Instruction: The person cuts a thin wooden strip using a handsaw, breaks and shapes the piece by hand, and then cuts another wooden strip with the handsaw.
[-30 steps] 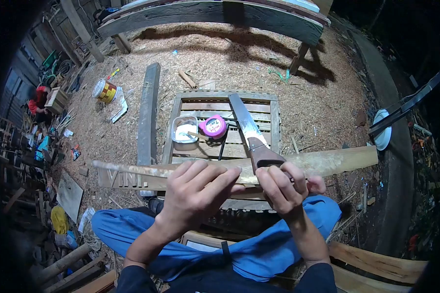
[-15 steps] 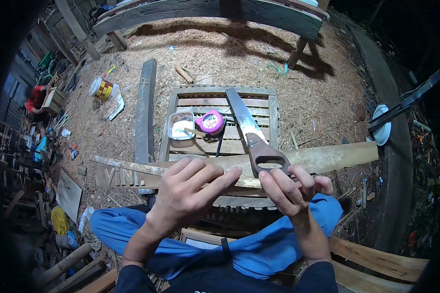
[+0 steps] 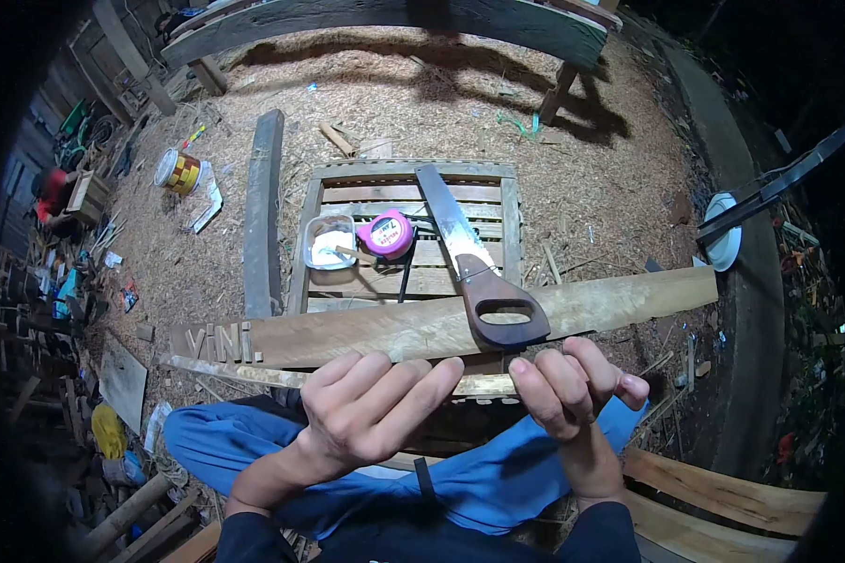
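Observation:
My left hand (image 3: 371, 403) is wrapped round a thin wooden strip (image 3: 244, 372) that extends to the left. My right hand (image 3: 573, 389) grips the strip's right end, and a short pale stretch shows between the hands. Just beyond them lies a long wooden board (image 3: 376, 328) with small wooden letter pieces (image 3: 225, 343) at its left. A handsaw (image 3: 502, 310) rests with its handle on the board and its blade over a slatted wooden stand. On the stand are a pink tape measure (image 3: 387, 235) and a clear tub of white stuff (image 3: 330, 244) with a small stick in it.
A grey beam (image 3: 264, 216) lies left of the slatted stand (image 3: 509, 216). Farther off are a yellow-and-red bucket (image 3: 178, 173), a wooden bench (image 3: 385, 28) and a white disc (image 3: 721, 235). Another person (image 3: 54, 199) is at the far left beside a wooden box.
Both hands and the strip have moved down, nearer my lap, uncovering the saw handle and more of the board. The view has shifted slightly.

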`<state>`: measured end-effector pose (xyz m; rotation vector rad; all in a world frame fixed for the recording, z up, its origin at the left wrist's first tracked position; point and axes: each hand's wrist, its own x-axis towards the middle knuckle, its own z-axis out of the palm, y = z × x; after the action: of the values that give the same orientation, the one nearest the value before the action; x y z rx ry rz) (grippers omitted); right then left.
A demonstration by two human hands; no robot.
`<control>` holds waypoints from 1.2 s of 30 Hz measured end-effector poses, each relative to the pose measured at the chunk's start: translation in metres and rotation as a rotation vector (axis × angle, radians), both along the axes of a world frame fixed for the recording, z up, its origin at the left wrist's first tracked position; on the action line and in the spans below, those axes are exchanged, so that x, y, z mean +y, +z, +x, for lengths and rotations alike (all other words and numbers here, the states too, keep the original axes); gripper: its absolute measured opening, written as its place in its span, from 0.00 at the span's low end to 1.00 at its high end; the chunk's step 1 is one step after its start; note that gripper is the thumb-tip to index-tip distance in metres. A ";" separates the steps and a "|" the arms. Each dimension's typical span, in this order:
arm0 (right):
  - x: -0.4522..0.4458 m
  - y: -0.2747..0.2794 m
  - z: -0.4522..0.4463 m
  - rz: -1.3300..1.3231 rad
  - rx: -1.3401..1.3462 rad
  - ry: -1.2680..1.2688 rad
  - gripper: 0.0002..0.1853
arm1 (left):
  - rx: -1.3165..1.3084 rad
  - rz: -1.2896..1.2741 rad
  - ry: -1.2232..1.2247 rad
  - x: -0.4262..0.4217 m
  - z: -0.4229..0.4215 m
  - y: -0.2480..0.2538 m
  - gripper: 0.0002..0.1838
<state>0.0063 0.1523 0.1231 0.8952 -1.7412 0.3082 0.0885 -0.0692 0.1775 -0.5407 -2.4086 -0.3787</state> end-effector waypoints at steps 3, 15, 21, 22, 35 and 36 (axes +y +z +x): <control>0.001 0.004 0.000 0.051 -0.050 -0.027 0.13 | -0.021 0.032 0.003 0.000 -0.002 0.001 0.17; -0.005 0.001 -0.003 0.013 -0.034 0.040 0.11 | -0.009 0.045 0.036 -0.003 0.002 0.003 0.17; -0.013 -0.006 -0.007 -0.044 0.053 0.052 0.16 | -0.005 0.004 0.040 -0.005 -0.003 0.006 0.14; -0.014 -0.007 -0.005 -0.063 0.041 0.055 0.16 | 0.006 0.040 0.049 -0.002 -0.005 0.006 0.14; -0.012 -0.003 -0.003 -0.052 0.030 0.031 0.18 | -0.006 0.109 0.022 0.001 -0.008 0.006 0.19; -0.012 -0.003 -0.004 -0.052 0.028 0.031 0.18 | -0.008 0.109 0.022 -0.001 -0.009 0.005 0.19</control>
<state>0.0023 0.1399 0.1198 0.8852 -1.6875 0.3584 0.0790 -0.0697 0.1823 -0.4647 -2.3833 -0.5000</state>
